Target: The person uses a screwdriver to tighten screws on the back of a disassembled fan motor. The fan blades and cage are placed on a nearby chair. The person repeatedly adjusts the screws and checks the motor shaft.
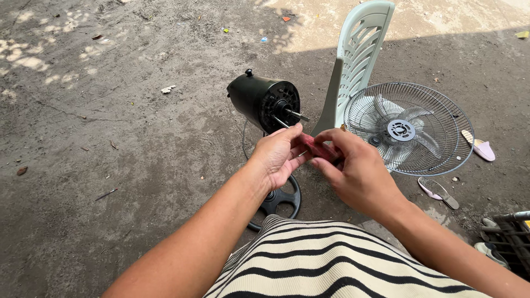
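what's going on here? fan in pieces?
Yes. A person holds a small red tool in both hands, left hand and right hand, just in front of a black fan motor with its shaft bare. The motor sits on its stand above a black round base. The grille with blades leans against a pale green plastic chair on the concrete ground. Sandals lie nearby.

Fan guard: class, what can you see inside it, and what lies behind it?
Inside the fan guard sit pale blades around a grey hub. Behind it, only concrete ground shows through; its lower left is hidden.
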